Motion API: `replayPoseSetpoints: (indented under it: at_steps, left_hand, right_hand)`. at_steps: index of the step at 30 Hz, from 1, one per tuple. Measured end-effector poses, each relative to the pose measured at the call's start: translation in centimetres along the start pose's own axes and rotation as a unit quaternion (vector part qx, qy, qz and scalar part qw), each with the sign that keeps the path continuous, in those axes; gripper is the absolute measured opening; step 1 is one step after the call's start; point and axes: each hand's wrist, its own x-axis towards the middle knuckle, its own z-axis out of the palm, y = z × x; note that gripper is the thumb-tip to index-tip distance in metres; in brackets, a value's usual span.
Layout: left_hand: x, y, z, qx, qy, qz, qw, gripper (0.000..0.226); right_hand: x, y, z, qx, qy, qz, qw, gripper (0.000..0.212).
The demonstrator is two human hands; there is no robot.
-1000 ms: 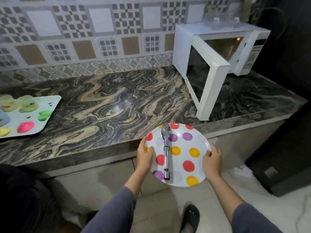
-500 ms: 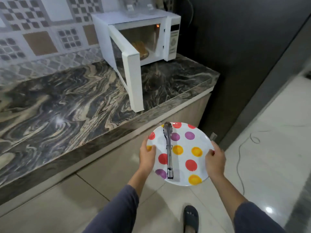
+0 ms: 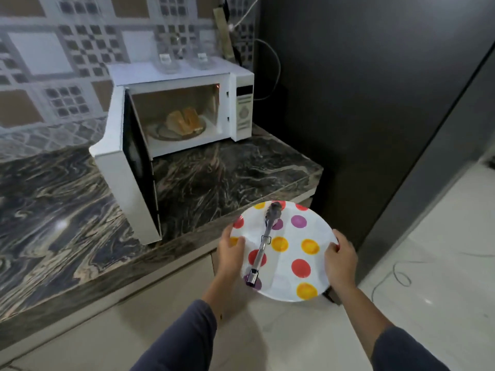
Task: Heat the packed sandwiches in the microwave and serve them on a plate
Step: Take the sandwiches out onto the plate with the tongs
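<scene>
Head view puts the sandwiches [image 3: 184, 121] inside the microwave [image 3: 174, 73], on the round dish [image 3: 160, 133] on its floor. As far as I can tell, they stand on edge and lean together. I judge them light, soft, easily crushed and probably hot, with filling that could slip out. I would take each one across its broad bread faces, near the middle, with a gentle squeeze rather than by a corner.

The microwave's door [image 3: 117, 167] hangs wide open at the left of the cavity, so the way in from the front is unblocked. Two clear containers [image 3: 167, 61] sit on top of the microwave.

In front of the microwave and to its right, out past the edge of the surface [image 3: 227, 167], I carry the dotted plate [image 3: 302, 228] roughly level. My left hand [image 3: 229, 253] grasps its left rim with the thumb on top, and my right hand [image 3: 340, 257] grasps the right rim. The plate looks stiff, light and smooth.

Metal tongs [image 3: 265, 242] lie loose on it, head toward the microwave. They look slick and could slide if I tilt. I would grasp them by the handle arms, behind the lock ring. To free a hand, the plate should first rest on the surface in front of the microwave.
</scene>
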Motion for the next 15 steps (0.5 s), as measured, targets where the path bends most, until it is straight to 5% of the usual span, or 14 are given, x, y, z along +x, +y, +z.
replayPoseSetpoints:
  at_steps: [15]
  left_hand:
    - [18.6,5.9,0.9,-0.003,0.15,0.034,0.988,0.044]
  right_hand:
    - [18.3,-8.1,16.6,-0.045,-0.134,-0.099,0.985,0.035]
